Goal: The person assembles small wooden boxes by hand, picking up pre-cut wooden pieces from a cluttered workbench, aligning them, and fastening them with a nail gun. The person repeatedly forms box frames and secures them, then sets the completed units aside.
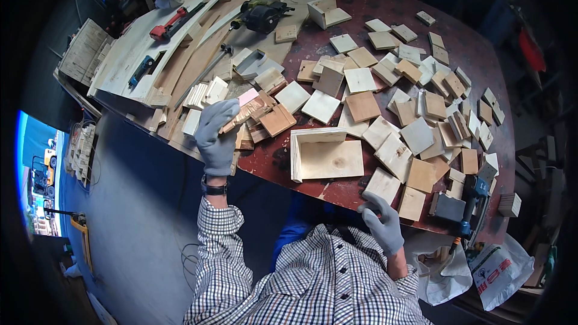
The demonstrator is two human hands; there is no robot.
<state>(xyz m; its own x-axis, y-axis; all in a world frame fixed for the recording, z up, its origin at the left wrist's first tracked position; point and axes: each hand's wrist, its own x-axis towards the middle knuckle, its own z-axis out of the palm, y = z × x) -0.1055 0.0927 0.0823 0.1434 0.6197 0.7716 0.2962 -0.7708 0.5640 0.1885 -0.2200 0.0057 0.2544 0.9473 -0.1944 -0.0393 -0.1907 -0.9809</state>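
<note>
My left hand [218, 135], in a grey glove, is closed on the end of a rough brown wooden block [244, 115] at the table's left front edge. More wooden blocks [277, 120] lie right beside it. My right hand [383, 222], gloved too, hangs at the front edge with bent fingers apart, and no object shows in it. Just beyond it lies a pale wooden square [382, 185]. Between the hands, a joined wooden piece [328, 155] made of a flat board with upright sides rests on the dark red table [283, 174].
Many loose wooden squares [417, 136] cover the table's right half. A blue nail gun [472, 204] lies at the right front edge, above white sacks [445, 274]. Boards at the left carry a red tool [171, 24], a blue tool [141, 71] and a dark power tool [262, 15].
</note>
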